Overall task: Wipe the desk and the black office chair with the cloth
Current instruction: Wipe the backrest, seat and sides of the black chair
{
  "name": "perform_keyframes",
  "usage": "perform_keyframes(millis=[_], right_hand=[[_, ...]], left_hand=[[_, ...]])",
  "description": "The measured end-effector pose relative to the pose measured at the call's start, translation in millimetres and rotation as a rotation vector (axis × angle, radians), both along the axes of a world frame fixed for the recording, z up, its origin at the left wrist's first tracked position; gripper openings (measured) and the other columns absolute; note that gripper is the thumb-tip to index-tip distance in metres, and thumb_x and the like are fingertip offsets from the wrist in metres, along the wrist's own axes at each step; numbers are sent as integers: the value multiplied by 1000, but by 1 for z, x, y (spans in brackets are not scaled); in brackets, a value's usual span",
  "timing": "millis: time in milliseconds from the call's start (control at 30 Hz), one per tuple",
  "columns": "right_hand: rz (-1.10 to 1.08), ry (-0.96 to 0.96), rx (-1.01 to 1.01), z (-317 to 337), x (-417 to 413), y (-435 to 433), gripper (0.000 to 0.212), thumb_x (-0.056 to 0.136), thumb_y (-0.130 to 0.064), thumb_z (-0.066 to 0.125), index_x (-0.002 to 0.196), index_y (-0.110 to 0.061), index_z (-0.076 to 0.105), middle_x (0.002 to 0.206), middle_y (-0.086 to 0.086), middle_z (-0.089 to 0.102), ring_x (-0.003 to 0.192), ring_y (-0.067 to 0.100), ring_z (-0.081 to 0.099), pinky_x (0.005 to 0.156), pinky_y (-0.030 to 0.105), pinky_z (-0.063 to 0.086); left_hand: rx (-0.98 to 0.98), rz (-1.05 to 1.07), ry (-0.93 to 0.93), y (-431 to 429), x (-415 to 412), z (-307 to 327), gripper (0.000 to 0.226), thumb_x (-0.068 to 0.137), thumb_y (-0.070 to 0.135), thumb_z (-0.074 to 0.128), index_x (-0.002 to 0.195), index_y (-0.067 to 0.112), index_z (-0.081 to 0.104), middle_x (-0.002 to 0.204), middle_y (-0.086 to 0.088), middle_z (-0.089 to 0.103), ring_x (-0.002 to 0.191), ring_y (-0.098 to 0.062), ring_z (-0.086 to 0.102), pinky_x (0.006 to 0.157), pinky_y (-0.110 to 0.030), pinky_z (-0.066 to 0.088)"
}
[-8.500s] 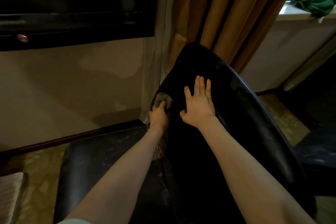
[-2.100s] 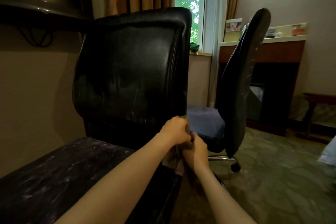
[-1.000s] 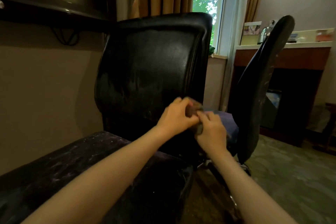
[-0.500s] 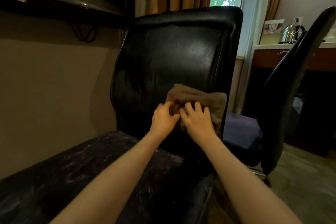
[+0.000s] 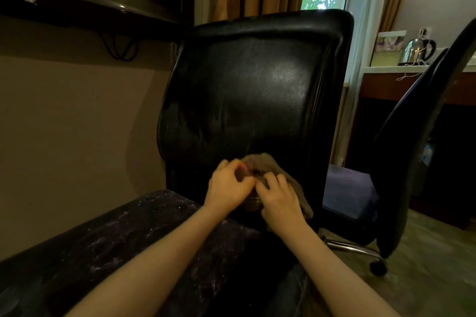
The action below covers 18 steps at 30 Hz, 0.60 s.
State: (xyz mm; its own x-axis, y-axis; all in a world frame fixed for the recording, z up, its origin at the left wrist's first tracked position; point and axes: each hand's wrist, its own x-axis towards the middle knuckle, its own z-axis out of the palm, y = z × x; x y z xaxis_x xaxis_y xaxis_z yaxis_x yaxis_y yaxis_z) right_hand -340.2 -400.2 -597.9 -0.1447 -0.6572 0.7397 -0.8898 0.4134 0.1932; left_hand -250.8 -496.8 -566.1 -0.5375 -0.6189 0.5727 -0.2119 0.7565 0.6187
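the cloth (image 5: 261,162) is a brownish rag, bunched against the low middle of the chair (image 5: 257,90) back, at 6 o'clock of the back panel, just above the seat (image 5: 128,239). both hands are together on it, side by side and touching each other. the left hand (image 5: 229,186) has its fingers curled into the folds at 9 o'clock of the bundle. the right hand (image 5: 280,199) grips the part at 3 o'clock with bent fingers, and a loose flap hangs out beyond it at 4 o'clock.

i think the cloth is very light, soft and limp, so it folds by itself. it is better to take it as a pad under the palm, not by one corner. the chair surface looks like smooth, shiny leather, maybe a bit slippery. as it is an office chair, hard pressing may turn it, so one hand could steady the back. the seat shows many pale specks, and i judge it is not yet wiped. a second chair (image 5: 412,162) stands near, at 3 o'clock.
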Motion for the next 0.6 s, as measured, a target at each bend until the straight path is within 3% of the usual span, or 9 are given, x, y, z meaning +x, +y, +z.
perform_keyframes(millis=[100,233,300,367,433,600], right_hand=[[72,113,-276,47,-2,-13,37,70,-10,41,92,-8,71,87,17,64,78,29,37,54,35,50],[-59,335,-445,118,-8,-23,32,78,-15,46,96,-15,73,95,17,67,81,32,48,62,35,50],[-183,282,-316,146,-5,-29,35,77,-12,54,107,-18,69,114,18,62,98,37,57,82,49,48],[-255,74,-49,152,-3,-36,55,80,-17,60,134,-23,50,144,15,39,131,39,34,106,64,21],[-249,-10,83,142,-5,-45,66,84,-23,59,144,-27,34,154,11,21,141,34,16,113,57,8],[-221,93,226,107,-1,-65,56,86,-21,55,140,-20,39,150,11,28,137,33,24,111,43,20]], left_hand=[[-99,-48,205,-2,6,46,26,76,27,65,98,12,64,94,-4,53,90,-21,57,75,-21,37],[-232,-78,349,-8,5,107,32,79,18,64,111,13,62,107,-7,55,96,-19,56,80,-21,39],[-233,-54,280,-17,1,127,37,84,17,60,121,14,57,114,-7,51,100,-18,54,80,-20,38],[-198,-15,149,-27,-6,130,39,88,20,56,127,15,52,120,-8,48,105,-20,51,82,-22,36],[-133,10,80,-36,-10,120,40,89,20,54,128,14,51,122,-12,48,110,-28,51,88,-28,38],[80,20,14,-54,-3,63,40,88,18,53,128,12,52,123,-15,51,112,-31,52,94,-33,40]])
